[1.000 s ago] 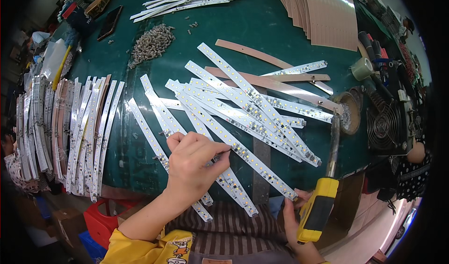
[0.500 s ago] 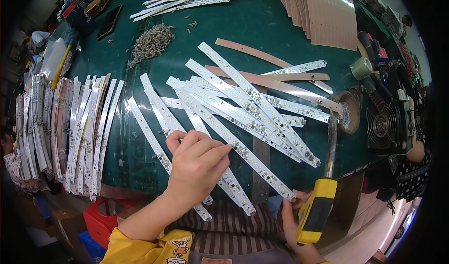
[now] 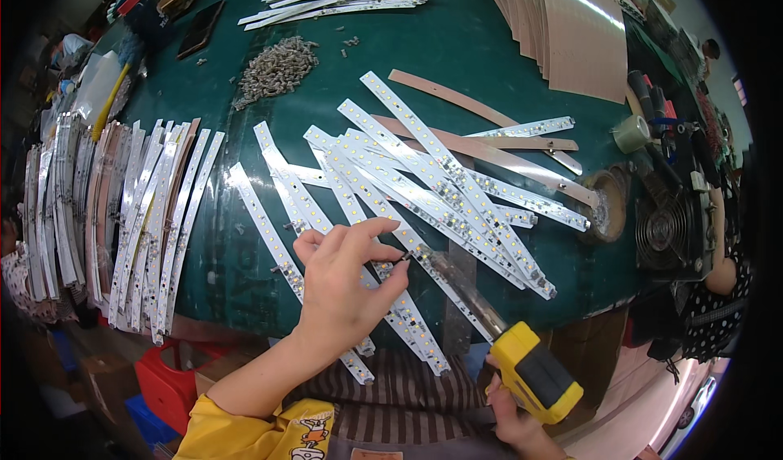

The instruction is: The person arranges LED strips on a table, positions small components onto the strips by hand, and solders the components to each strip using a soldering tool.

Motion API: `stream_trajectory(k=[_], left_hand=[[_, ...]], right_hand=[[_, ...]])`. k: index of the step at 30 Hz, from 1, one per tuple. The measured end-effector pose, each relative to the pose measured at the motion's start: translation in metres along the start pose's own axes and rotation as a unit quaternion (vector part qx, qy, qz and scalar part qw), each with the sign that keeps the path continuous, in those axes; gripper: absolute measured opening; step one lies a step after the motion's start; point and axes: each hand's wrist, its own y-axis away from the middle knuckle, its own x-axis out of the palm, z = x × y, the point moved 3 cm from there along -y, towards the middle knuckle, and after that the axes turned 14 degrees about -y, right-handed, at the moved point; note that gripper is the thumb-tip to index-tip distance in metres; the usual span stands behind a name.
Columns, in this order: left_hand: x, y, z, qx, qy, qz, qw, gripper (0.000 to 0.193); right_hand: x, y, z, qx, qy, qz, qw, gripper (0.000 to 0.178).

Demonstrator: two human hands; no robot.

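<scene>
My left hand (image 3: 347, 280) is over the LED strip boards, thumb and forefinger pinching a small dark part (image 3: 405, 257) too small to make out clearly. Directly under those fingertips runs a white LED strip board (image 3: 405, 236), slanting toward me. My right hand (image 3: 507, 411) is closed round a yellow and black soldering gun (image 3: 534, 374). Its metal barrel (image 3: 473, 297) points up and left, with the tip at the strip beside my left fingertips. The gun's body hides part of the right fingers and the strip's near end.
More LED strip boards (image 3: 449, 187) lie crossed on the green table (image 3: 204, 215). Bundled strips (image 3: 155, 232) stand at left. Small parts form a heap (image 3: 277, 67) farther back, near a phone (image 3: 201, 29). Copper-coloured sheets (image 3: 583, 44), a round dish (image 3: 608, 203) and a fan (image 3: 665, 223) occupy the right.
The soldering gun has swung left from beside the dish, bringing its tip to the strip by my left fingers. My left thumb and forefinger have spread from a tight curl into a pinch.
</scene>
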Motion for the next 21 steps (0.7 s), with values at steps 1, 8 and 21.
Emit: stream_trajectory(k=[1,8,21], left_hand=[[0.001,0.0,0.0,-0.001,0.007,0.003,1.0,0.037],[0.001,0.001,0.003,0.009,0.017,0.013,1.0,0.042],[-0.002,-0.004,-0.002,-0.011,-0.012,0.053,0.998,0.032]], right_hand=[[0.001,-0.001,-0.001,0.0,0.001,0.003,1.0,0.038],[0.004,-0.001,-0.005,-0.038,-0.037,-0.028,0.998,0.028],[0.0,0.004,-0.006,0.027,0.051,-0.025,0.998,0.018]])
